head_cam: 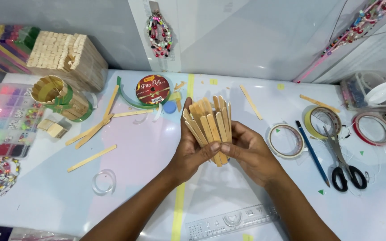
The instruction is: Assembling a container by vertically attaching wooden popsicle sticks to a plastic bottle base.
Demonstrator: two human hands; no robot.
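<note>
1. Head view: a bundle of flat wooden sticks (210,127) stands upright in a rough ring, held above the middle of the surface (148,160).
2. Left hand (192,149): fingers curled closed around the left side of the bundle, thumb pressing the front sticks.
3. Right hand (249,151): closed on the right side, thumb meeting the left thumb at the lower front.
4. Progress, as a judgement: the sticks are gathered into a ring but splay unevenly at the top, and no band shows around them. A finished stick cup (59,96) wrapped in green ribbon lies on its side at the far left, so this bundle looks about halfway to that state.
5. Surroundings: loose sticks (92,131) lie left of the hands, with a ribbon roll (153,89) behind. Tape rolls (286,140), a blue pencil (312,154) and scissors (345,165) lie to the right; a clear ruler (233,221) lies nearest the camera.
</note>
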